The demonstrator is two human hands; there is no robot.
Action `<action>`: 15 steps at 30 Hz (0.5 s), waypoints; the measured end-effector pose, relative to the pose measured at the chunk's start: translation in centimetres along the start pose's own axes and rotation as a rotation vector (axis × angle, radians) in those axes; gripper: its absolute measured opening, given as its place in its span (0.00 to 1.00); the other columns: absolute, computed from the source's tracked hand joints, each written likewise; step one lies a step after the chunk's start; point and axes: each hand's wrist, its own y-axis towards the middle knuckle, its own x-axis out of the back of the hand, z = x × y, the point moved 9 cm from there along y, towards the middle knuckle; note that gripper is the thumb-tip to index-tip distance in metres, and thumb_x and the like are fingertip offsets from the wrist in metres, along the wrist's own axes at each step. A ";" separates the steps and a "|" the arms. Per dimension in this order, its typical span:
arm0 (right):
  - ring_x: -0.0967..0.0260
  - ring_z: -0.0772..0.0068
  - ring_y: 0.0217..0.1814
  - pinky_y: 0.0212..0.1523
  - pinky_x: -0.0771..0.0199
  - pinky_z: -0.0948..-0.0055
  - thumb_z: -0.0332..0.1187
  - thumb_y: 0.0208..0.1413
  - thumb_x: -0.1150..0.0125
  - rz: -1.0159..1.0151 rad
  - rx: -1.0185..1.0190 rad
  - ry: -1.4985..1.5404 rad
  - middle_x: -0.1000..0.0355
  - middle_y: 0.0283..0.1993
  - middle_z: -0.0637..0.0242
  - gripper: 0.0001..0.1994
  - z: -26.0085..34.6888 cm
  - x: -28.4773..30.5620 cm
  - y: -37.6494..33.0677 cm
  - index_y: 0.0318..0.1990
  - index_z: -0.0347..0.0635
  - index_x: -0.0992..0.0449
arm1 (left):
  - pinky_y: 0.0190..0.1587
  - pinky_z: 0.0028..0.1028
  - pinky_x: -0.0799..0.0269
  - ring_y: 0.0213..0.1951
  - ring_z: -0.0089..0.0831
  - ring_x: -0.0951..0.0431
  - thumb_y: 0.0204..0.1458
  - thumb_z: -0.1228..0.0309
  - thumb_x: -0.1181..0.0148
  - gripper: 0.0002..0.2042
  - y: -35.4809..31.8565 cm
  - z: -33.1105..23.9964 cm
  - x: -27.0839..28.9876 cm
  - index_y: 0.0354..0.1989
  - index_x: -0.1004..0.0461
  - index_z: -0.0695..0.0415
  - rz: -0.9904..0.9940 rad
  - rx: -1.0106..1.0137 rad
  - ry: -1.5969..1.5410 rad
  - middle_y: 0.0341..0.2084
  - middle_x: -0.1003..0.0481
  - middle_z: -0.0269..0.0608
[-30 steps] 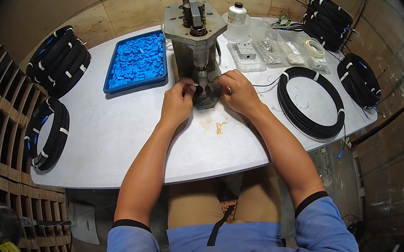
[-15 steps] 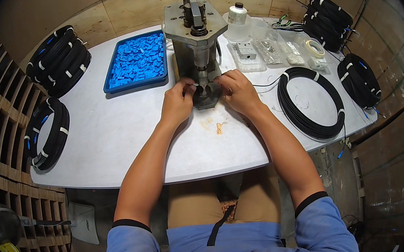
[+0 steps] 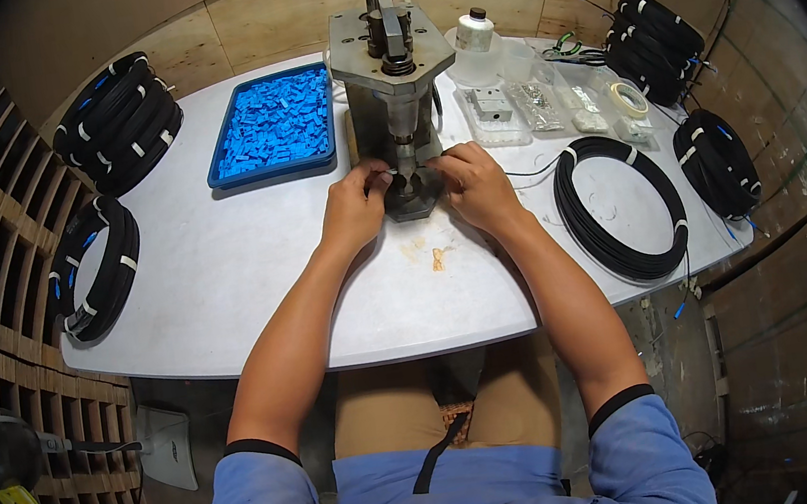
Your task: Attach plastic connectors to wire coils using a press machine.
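Both hands meet at the base of the grey press (image 3: 397, 102) on the white table (image 3: 225, 274). The left hand (image 3: 354, 208) and right hand (image 3: 475, 181) each keep a narrow grip there; what they pinch is hidden.

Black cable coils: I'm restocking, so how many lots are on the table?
5: two on the left, far and near; three on the right, far, edge, and one loose coil. Stacks hide exact coil counts.

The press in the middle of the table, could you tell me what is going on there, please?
A seated person has both hands at the foot of the small metal press. The left hand and the right hand pinch something small under its ram; what it is cannot be made out. A thin black cable runs from the right hand toward the large black coil. A blue tray of blue parts sits left of the press, with more bundled coils around the white table.
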 end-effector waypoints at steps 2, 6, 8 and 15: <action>0.28 0.56 0.47 0.50 0.25 0.62 0.18 0.42 0.38 0.004 -0.004 0.002 0.23 0.42 0.63 0.20 -0.1 0.0 0.0 0.45 0.44 0.16 | 0.42 0.37 0.23 0.36 0.48 0.16 0.61 0.70 0.40 0.09 0.0 -0.1 0.0 0.45 0.20 0.61 0.010 0.004 -0.002 0.33 0.18 0.55; 0.28 0.55 0.47 0.50 0.25 0.62 0.18 0.42 0.37 0.002 -0.001 0.007 0.23 0.42 0.63 0.20 -0.1 0.0 0.0 0.45 0.44 0.16 | 0.42 0.37 0.23 0.37 0.48 0.16 0.61 0.70 0.40 0.10 0.0 -0.2 0.0 0.45 0.20 0.61 0.000 -0.012 0.000 0.34 0.17 0.55; 0.28 0.55 0.47 0.50 0.25 0.62 0.18 0.42 0.38 0.008 -0.002 0.005 0.23 0.42 0.63 0.19 -0.1 0.0 0.0 0.45 0.44 0.16 | 0.43 0.37 0.23 0.37 0.48 0.16 0.61 0.70 0.40 0.10 0.1 -0.2 0.0 0.46 0.20 0.61 0.009 -0.002 0.005 0.34 0.17 0.56; 0.28 0.55 0.46 0.49 0.25 0.61 0.19 0.43 0.38 0.003 -0.003 0.007 0.23 0.42 0.63 0.18 -0.1 0.0 0.0 0.44 0.43 0.17 | 0.44 0.37 0.23 0.39 0.48 0.15 0.61 0.69 0.40 0.11 0.1 0.0 -0.2 0.47 0.21 0.62 0.037 0.029 0.010 0.35 0.17 0.56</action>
